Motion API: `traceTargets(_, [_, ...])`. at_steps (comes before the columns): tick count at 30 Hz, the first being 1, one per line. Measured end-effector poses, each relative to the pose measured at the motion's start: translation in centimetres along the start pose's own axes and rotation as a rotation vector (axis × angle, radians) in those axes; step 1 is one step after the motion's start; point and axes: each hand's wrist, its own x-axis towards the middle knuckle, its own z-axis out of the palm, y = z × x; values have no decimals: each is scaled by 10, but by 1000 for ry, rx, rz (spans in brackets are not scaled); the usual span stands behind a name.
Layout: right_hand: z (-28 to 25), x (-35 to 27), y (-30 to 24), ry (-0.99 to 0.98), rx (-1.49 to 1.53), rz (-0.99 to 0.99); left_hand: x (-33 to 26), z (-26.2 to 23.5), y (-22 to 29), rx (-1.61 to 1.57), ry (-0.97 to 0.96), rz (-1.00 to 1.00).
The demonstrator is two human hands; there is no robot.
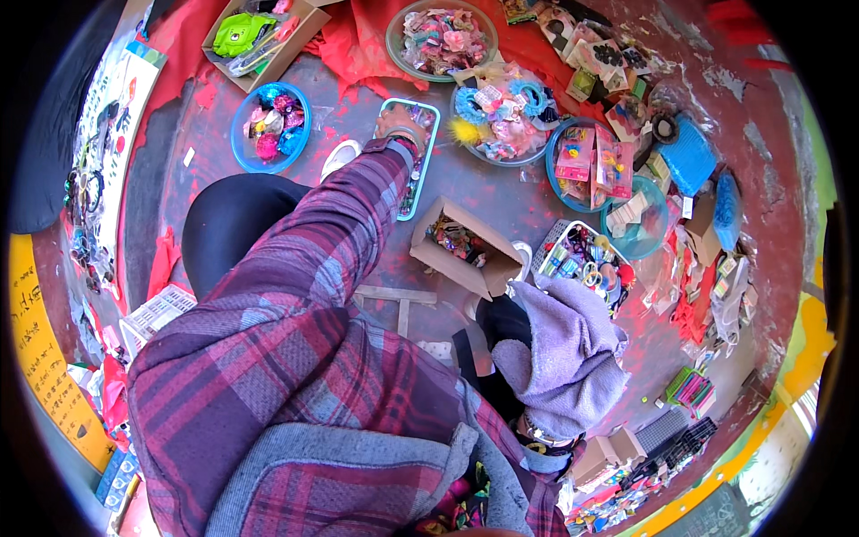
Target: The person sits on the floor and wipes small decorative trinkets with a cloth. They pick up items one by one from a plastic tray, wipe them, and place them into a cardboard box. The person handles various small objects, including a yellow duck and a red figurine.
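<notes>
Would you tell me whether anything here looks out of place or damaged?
Yes: the red cloth near the top looks ragged-edged, perhaps torn, and a red scrap lies loose left of the dark-clad knee, away from that cloth.

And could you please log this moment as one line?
left hand: over long pale-turquoise tray, grip unclear | right hand: hidden, apparently under mauve cloth | open cardboard box: right of tray

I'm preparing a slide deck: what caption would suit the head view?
Left hand at a narrow turquoise-rimmed tray, with a round blue tub and an open cardboard box nearby.
</notes>
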Motion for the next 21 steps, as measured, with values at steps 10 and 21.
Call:
traceTargets(10, [19, 2, -8, -59, -354, -19, -35, 24, -27, -5, 204, 321])
traceTargets(21, [5, -9, 1, -94, -3, -8, -43, 19, -57, -60, 125, 318])
